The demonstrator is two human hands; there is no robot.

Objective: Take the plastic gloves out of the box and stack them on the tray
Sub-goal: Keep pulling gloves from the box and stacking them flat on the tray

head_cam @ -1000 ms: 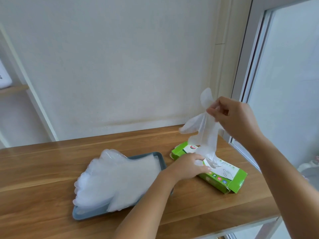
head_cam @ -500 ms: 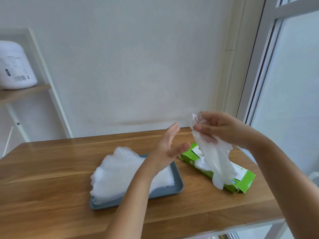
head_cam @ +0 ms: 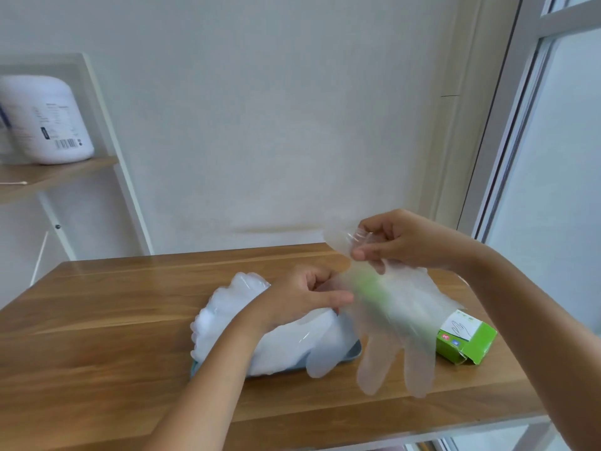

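Tray (head_cam: pixel 355 352) mostly hidden under glove stack (head_cam: pixel 227 307) and left forearm. Left hand (head_cam: pixel 302 297), fingers curled, pinches the blurred side edge of clear glove (head_cam: pixel 401 309), which hangs above the table. Right hand (head_cam: pixel 409 242) pinches its cuff. Box (head_cam: pixel 468 340) half veiled behind it.

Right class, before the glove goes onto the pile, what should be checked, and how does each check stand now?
1. Glove free of box: ok.
2. Right hand has a grip on the cuff: ok.
3. Left hand holds the side: ok.
4. Glove spread flat: ok, fingers hang straight.
5. Glove over the tray: not ok, mostly beside it.
6. Pile squared: cannot tell, forearm hides part.
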